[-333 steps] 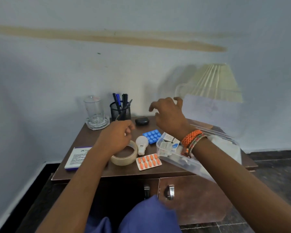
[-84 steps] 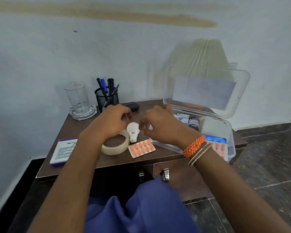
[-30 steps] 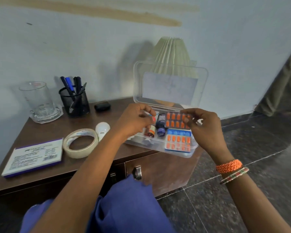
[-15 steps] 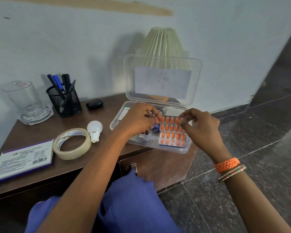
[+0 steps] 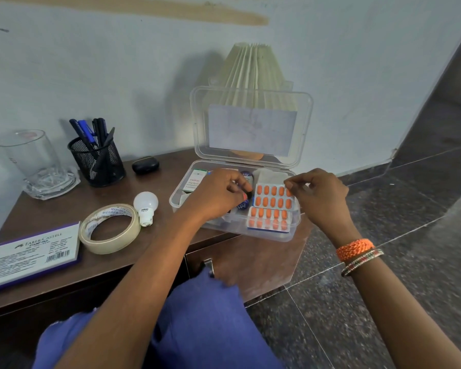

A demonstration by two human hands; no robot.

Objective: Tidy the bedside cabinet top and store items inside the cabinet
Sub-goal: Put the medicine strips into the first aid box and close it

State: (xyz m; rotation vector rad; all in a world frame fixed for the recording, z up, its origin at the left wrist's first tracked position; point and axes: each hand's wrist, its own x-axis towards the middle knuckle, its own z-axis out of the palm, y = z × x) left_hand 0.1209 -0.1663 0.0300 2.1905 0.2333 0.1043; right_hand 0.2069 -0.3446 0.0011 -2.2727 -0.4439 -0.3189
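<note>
Head cam: clear box (image 5: pixel 232 230) sits open on the worktop (image 5: pixel 64 209) at its right end, lid upright. Inside, two orange pill strips (image 5: pixel 273 199) lie w/ small bottles and cartons. Right hand (image 5: pixel 320 193) pinches the upper strip's far corner. Left hand (image 5: pixel 218 195) is curled inside the box, fingers together, maybe on a bottle; can't tell. Tape (image 5: pixel 109 229), bulb (image 5: pixel 145 206), pad (image 5: pixel 32 253), pen cup (image 5: pixel 97 161), glass (image 5: pixel 35 161) lie left of the box.
</note>
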